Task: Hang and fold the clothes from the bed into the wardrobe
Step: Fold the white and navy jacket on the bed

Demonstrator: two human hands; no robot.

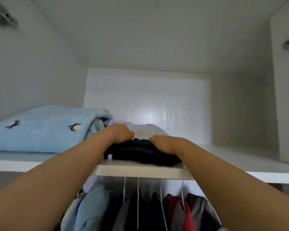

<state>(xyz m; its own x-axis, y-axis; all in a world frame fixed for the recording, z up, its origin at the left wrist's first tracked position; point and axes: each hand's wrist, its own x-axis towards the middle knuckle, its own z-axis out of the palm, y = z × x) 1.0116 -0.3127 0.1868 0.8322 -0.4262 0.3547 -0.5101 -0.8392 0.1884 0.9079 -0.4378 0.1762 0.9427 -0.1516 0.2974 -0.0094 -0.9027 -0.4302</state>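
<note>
Two bare forearms [60,180] reach up from the bottom corners of the frame to the middle, where both hands lie on a dark garment [137,152]. This garment is folded and sits on the shelf [140,170], close to its front edge, in the centre of the picture. The left hand [118,132] is at its far left corner and the right hand [163,144] is at its far right side. The fingers of both hands are curled down over the cloth and seem to grip it; the fingertips themselves are hidden.

Just behind the dark garment lies one white garment [148,129], also folded and touching it. To the left of them, one light blue blanket [40,130] with two small dark stitched marks rests on the same shelf.

Below the shelf, at the bottom centre, the hanging clothes [140,210] fill the rail. I count four white hanger hooks [138,185] and about six pieces, in blue, grey, dark and red, but they overlap, so this number is not sure. Two grey hinges [2,15] show at the upper left and at the right edge of the wardrobe [148,97].

I judge that the task is well advanced: the hanging part looks done, and three folded things are on the shelf. The dark garment probably needs only a last push inward. The bed is not in view, so I cannot tell how many clothes remain.
</note>
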